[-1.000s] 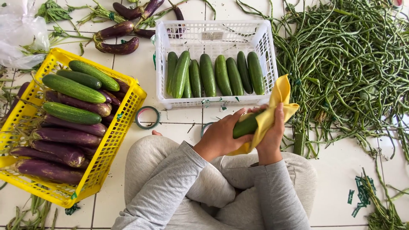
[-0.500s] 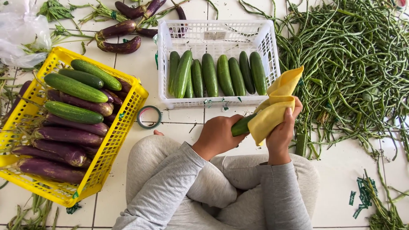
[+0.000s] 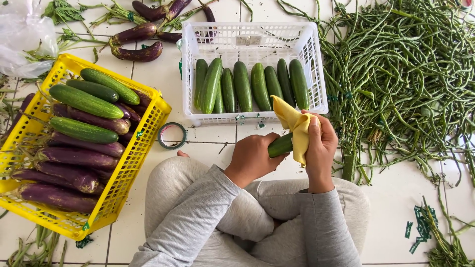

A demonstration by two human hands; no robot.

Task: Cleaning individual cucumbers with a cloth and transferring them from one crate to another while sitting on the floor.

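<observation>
My left hand [image 3: 253,157] grips one end of a green cucumber [image 3: 280,145] above my lap. My right hand [image 3: 320,148] wraps a yellow cloth [image 3: 296,126] around the cucumber's other end, so most of it is hidden. Just beyond my hands stands a white plastic basket [image 3: 316,64] with several cucumbers lying side by side in it.
A yellow basket [image 3: 143,143] at my left holds cucumbers and purple eggplants. More eggplants [image 3: 141,42] lie on the tiled floor behind it. A big heap of long green beans [image 3: 405,74] covers the floor at right. A tape roll [image 3: 172,135] lies between the baskets.
My right hand with the yellow cloth has slid along the cucumber, and the cloth's loose corner has shifted. Both hands sit slightly lower and nearer my lap.
</observation>
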